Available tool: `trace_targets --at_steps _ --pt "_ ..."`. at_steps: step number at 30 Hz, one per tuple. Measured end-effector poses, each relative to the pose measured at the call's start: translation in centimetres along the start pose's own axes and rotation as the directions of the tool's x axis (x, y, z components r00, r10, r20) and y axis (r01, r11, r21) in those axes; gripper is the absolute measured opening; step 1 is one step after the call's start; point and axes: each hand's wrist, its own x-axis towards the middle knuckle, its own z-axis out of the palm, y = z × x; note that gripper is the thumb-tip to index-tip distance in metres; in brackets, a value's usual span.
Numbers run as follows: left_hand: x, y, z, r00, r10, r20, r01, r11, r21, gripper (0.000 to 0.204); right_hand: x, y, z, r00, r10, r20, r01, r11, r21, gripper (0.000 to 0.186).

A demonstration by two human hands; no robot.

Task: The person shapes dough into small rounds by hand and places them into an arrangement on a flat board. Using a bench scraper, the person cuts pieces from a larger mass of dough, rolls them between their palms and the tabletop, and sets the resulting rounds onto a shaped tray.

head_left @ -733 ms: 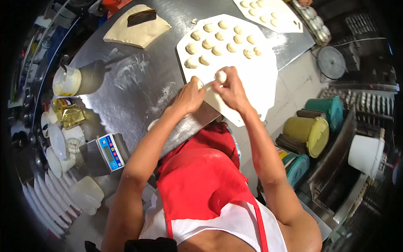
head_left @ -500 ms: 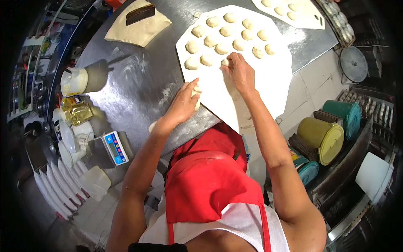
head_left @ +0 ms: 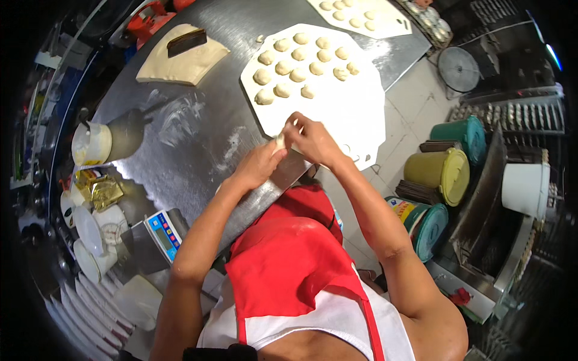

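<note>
Close to the near edge of the steel table, my left hand (head_left: 257, 165) is wrapped around a piece of dough (head_left: 279, 143), most of it hidden in the fist with its tip poking out. My right hand (head_left: 312, 141) meets it there, its fingers bent and closed at the dough's tip. Both hands hover over the near left edge of a white board (head_left: 343, 117) with cut corners. Several rounded dough balls (head_left: 298, 74) sit in rows on its far part, and one ball (head_left: 307, 91) lies at the end of the nearest row.
A folded slab of dough (head_left: 180, 63) with a dark scraper (head_left: 186, 43) on top lies far left. Another white board (head_left: 385, 27) with dough balls is at the back. A pot (head_left: 91, 144) and a scale (head_left: 164, 234) stand left. Lidded buckets (head_left: 436, 174) are to the right.
My right hand has let go of a dough ball on the board and come back to the dough in my left hand. The whole view has shifted a little.
</note>
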Motion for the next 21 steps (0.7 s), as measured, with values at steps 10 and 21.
trace_targets --at_steps 10,21 --pt "3.2 0.5 1.6 0.945 0.241 -0.222 -0.17 0.94 0.296 0.028 -1.6 -6.2 1.1 0.977 0.064 -0.203 -0.079 0.995 -0.066 0.032" --pt "3.7 -1.9 1.9 0.943 -0.259 -0.207 0.262 0.965 -0.013 0.048 7.3 8.3 -8.4 0.961 -0.098 -0.258 0.024 0.962 -0.273 0.032"
